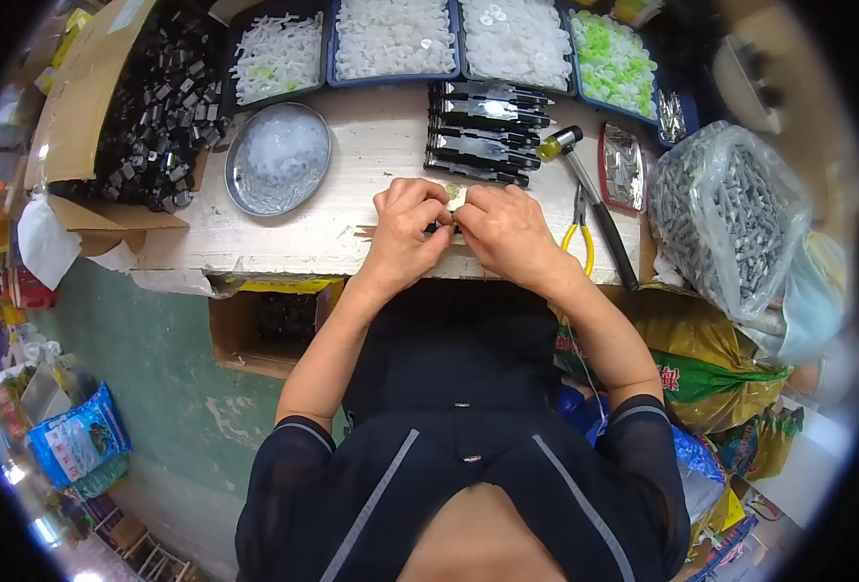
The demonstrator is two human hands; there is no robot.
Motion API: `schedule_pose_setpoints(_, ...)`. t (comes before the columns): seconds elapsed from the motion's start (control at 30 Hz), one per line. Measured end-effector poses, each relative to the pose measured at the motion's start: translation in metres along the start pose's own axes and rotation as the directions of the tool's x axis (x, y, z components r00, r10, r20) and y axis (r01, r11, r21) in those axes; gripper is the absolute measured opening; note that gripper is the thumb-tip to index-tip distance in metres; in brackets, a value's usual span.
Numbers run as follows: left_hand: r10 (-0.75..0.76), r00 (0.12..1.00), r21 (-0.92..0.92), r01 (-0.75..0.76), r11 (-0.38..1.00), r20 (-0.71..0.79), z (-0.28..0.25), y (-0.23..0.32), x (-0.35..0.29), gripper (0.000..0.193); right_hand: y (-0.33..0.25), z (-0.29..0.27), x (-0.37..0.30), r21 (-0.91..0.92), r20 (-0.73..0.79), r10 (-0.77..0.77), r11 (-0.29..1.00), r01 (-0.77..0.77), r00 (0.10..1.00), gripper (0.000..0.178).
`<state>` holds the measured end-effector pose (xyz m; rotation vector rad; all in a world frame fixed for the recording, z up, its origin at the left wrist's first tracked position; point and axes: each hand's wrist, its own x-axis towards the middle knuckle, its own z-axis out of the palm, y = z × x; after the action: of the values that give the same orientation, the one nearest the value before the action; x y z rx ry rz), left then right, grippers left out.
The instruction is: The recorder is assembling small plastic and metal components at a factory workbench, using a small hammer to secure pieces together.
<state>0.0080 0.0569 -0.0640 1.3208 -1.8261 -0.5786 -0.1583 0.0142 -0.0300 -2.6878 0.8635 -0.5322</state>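
My left hand (412, 233) and my right hand (509, 233) meet near the front edge of the white worktable (371, 126). Both have their fingers curled and pinched together. A bit of a small dark part (433, 228) shows between the fingertips; the fingers hide most of it, so its kind is unclear. Just beyond my hands lies a stack of long black pieces with shiny metal strips (483, 136). Right of the stack rests a hammer (596, 204) with a yellowish head end and black grip. Beside it are pliers (579, 233) with yellow handles.
Trays of small white parts (395, 39) and green-and-white parts (614, 63) line the back. A carton of black pieces (162, 107) stands left, beside a round metal dish (279, 160) with whitish contents. At right are a red tray (623, 165) and a bag of grey parts (730, 213).
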Motion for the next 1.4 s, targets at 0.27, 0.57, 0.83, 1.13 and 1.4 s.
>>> schedule_pose_setpoints(0.27,0.002,1.000,-0.008,-0.002,1.000,0.010,0.001,0.000,-0.001,0.008,0.006,-0.001,-0.002,0.062,0.039,0.027,0.998,-0.030,0.999,0.009)
schedule_pose_setpoints(0.57,-0.021,0.999,0.031,0.022,0.999,-0.032,0.004,0.006,0.000,0.011,0.028,-0.101,-0.045,0.108,-0.288,0.325,0.946,-0.307,0.901,0.008)
schedule_pose_setpoints(0.83,0.043,0.999,0.181,-0.047,0.982,0.029,0.001,0.003,0.006,0.014,0.080,-0.192,-0.112,-0.136,-0.591,0.432,0.780,-0.611,0.682,0.010)
schedule_pose_setpoints(1.13,0.175,0.981,0.218,-0.189,0.958,0.081,-0.002,0.005,-0.002,0.015,0.181,-0.233,-0.210,-0.276,-0.352,0.724,0.525,-0.805,0.593,0.040)
schedule_pose_setpoints(1.4,0.139,0.965,0.316,-0.062,0.947,-0.225,-0.073,-0.061,0.067,0.013,0.164,-0.234,-0.178,-0.226,-0.364,0.742,0.516,-0.826,0.563,0.025)
